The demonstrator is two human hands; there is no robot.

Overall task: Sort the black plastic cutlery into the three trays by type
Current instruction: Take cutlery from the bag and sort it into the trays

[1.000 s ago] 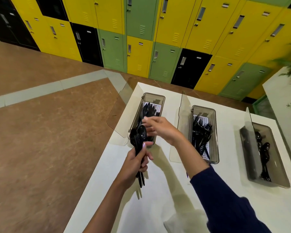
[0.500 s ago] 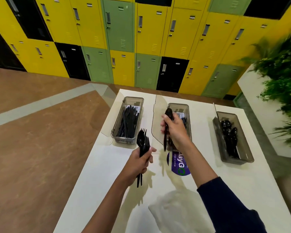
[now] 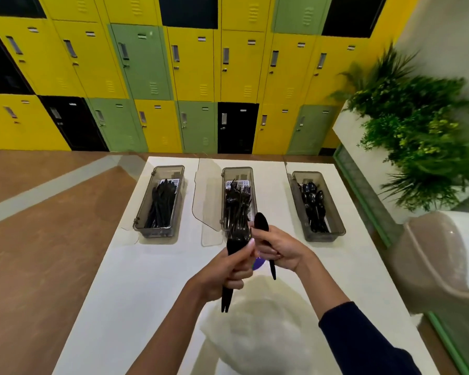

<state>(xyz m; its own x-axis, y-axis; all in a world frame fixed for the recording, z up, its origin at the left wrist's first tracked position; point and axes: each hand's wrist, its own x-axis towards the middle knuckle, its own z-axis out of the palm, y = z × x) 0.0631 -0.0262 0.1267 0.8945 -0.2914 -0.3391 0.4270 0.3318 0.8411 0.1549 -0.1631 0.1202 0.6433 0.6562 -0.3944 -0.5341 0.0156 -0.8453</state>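
Observation:
Three smoky plastic trays stand in a row at the far end of the white table [image 3: 136, 280]: the left tray [image 3: 142, 212] holds knives, the middle tray [image 3: 223, 201] forks, the right tray [image 3: 333, 209] spoons. My left hand [image 3: 229, 272] grips a bundle of black cutlery [image 3: 234, 243], fork tines up, handles hanging below the fist. My right hand [image 3: 278, 251] holds a single black spoon [image 3: 261, 226], bowl up, just in front of the middle tray. The two hands touch.
A white plastic bag [image 3: 257, 334] lies on the table near me, with a purple label peeking out under my hands. Clear tray lids [image 3: 209, 207] lie beside the trays. A beige chair [image 3: 441, 261] and a planter [image 3: 417, 136] stand at the right; lockers line the back wall.
My right hand, holding the spoon, has come back toward my left hand and now touches it. The view has swung right, centring the trays.

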